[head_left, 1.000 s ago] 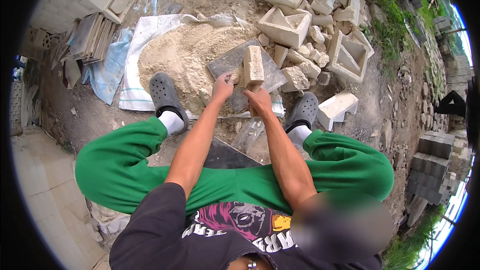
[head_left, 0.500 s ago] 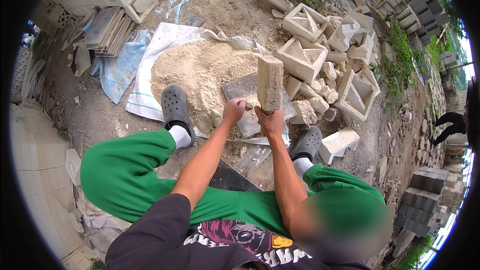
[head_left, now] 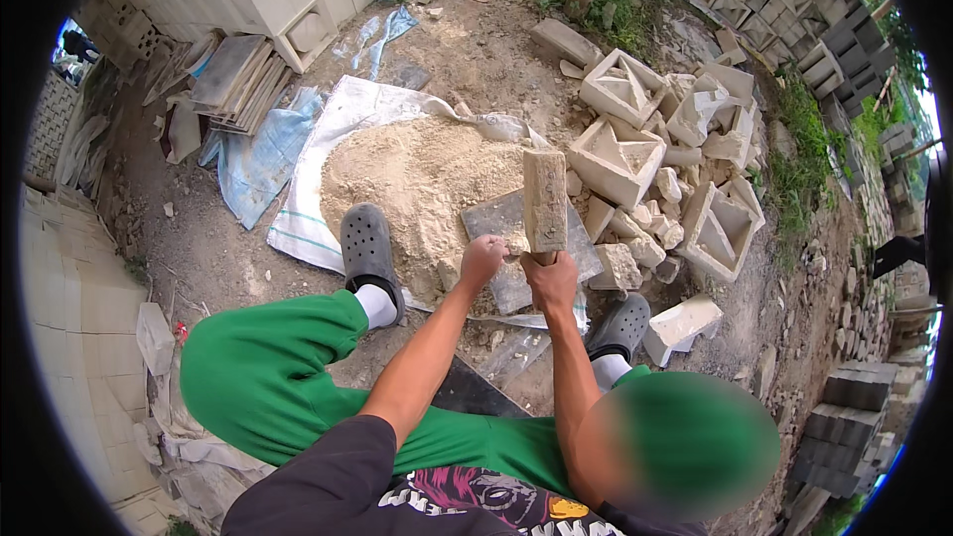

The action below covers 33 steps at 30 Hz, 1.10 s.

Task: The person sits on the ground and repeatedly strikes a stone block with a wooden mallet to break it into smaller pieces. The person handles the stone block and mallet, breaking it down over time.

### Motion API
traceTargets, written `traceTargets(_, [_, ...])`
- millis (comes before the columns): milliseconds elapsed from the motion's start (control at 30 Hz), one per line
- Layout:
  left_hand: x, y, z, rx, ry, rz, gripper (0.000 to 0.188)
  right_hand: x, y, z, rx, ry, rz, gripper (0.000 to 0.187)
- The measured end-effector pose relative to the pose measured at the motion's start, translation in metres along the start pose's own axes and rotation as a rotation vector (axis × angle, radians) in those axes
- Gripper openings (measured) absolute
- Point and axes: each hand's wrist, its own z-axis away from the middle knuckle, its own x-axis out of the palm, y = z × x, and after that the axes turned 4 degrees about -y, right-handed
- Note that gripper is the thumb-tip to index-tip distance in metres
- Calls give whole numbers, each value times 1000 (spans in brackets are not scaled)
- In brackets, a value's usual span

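In my right hand (head_left: pixel 552 281), closed round its handle, a wooden mallet (head_left: pixel 545 201) points away from me with its long worn block head over a dark flat slab (head_left: pixel 491 222). My left hand (head_left: pixel 484 262) is closed at the slab's near left side, its fingertips at a small pale chunk of broken block (head_left: pixel 515 241). Part of that chunk is hidden by the fingers and the mallet. Behind and left of the slab, a heap of crushed beige grit (head_left: pixel 397 171) lies on a white woven sack (head_left: pixel 306 206).
Broken pale ventilation blocks (head_left: pixel 617 157) and rubble are piled right of the slab. My grey clogs (head_left: pixel 368 253) flank the work. A blue sheet (head_left: pixel 243 174) and stacked boards (head_left: pixel 233 84) lie at the left. Another block piece (head_left: pixel 683 326) rests beside my right foot.
The view has shifted, so the surroundings appear lower and further right. The mallet head looks lower and closer to the slab. Both hands keep their grips.
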Motion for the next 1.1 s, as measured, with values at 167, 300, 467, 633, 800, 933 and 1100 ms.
traceTargets(167, [-7,-4,-3,4,237,-193,28,11,26,16,93,-132,173,45])
traceTargets(300, [-6,25,4,-95,196,-181,22,16,69,3,210,-160,118,27])
traceTargets(467, [-12,9,3,0,235,-243,20,0,22,1,17,-45,77,29])
traceTargets(633, [-11,-13,-4,-54,286,-156,21,-7,-31,12,-99,1,-13,31])
traceTargets(800, [2,20,2,-4,232,-184,23,19,59,0,43,-49,258,33])
traceTargets(933, [-4,23,7,-34,231,-211,25,8,60,-13,252,-294,165,28])
traceTargets(1100, [-12,9,12,2,205,-230,23,-20,-11,1,133,-171,65,32])
